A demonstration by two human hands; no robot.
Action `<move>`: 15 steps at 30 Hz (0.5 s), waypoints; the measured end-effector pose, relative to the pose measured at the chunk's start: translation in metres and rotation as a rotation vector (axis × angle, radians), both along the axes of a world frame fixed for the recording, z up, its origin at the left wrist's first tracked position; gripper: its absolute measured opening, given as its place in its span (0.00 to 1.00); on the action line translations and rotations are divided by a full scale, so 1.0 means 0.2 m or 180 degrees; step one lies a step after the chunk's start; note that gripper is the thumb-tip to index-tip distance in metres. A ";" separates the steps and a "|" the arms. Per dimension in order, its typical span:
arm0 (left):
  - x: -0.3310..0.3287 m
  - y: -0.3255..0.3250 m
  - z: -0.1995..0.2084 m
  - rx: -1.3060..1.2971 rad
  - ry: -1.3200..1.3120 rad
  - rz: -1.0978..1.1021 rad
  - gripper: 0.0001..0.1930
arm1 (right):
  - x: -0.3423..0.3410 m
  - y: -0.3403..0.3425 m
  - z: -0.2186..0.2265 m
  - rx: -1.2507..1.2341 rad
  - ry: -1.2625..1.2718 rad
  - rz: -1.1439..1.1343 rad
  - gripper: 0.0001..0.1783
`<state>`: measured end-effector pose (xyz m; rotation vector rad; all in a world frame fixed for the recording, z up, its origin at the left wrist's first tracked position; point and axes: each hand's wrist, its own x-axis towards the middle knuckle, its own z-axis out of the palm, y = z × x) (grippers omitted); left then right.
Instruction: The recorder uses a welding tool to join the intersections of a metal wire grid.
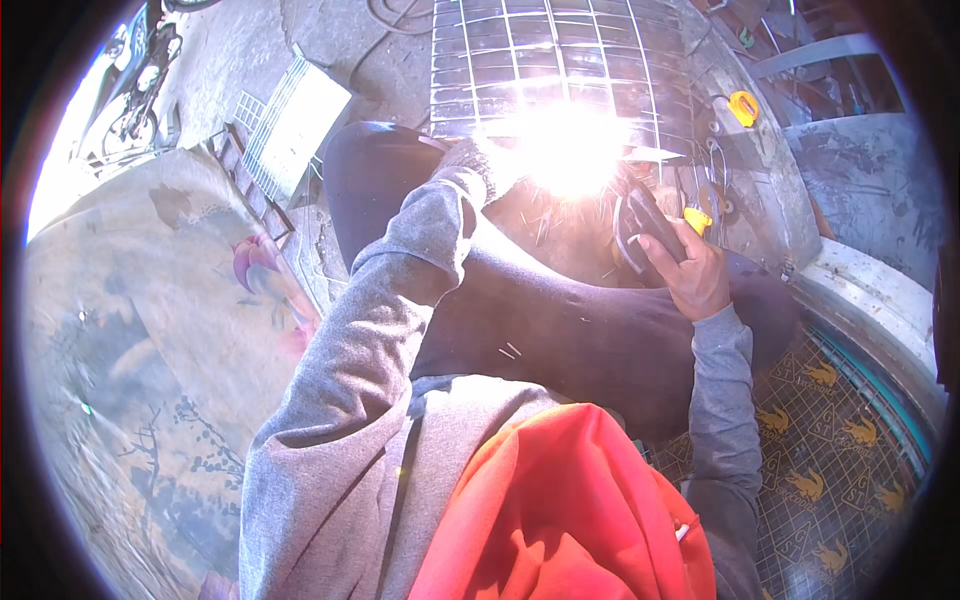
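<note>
A blinding white welding arc (pixel 575 150) burns at the near edge of a welded wire grid (pixel 560 45), with sparks spraying below it. My left hand (pixel 468 168), in a grey knitted glove, reaches to the left side of the glare. Its fingers and anything in them are washed out. My right hand (pixel 690 265), bare, is closed round a dark, elongated, curved tool (pixel 648 218) whose far end points toward the arc. The exact kind of tool is unclear. Just beyond the right fingers sits a small yellow object (pixel 697 220).
A yellow tape measure (pixel 743 108) lies at the far right on a metal surface. To the left, a white panel (pixel 300 125) rests with a small wire grid. My bent legs (pixel 560 320) lie beneath the work. A patterned mat (pixel 800 440) is at the lower right, a stained sheet (pixel 150 330) at the left.
</note>
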<state>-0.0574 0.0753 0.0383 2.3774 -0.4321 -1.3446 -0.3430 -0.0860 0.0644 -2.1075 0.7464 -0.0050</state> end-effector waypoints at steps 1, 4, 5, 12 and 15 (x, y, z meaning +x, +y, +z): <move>0.01 -0.02 -0.01 0.0029 -0.0020 -0.0018 0.44 | 0.00 0.00 0.00 0.0004 -0.0001 0.0001 0.26; -0.01 0.03 -0.02 0.0109 -0.0079 -0.0070 0.44 | 0.02 0.03 0.01 -0.0006 -0.0250 -0.0073 0.21; 0.00 0.04 -0.02 0.0131 -0.0098 -0.0088 0.45 | 0.01 0.02 0.01 -0.0009 -0.0250 -0.0073 0.21; 0.03 0.02 -0.11 0.0300 -0.0223 -0.0199 0.46 | 0.03 0.00 0.03 0.0249 -0.0335 -0.0216 0.20; 0.06 0.01 -0.14 0.0374 -0.0284 -0.0241 0.46 | 0.02 0.00 0.00 0.0350 -0.0363 -0.0304 0.20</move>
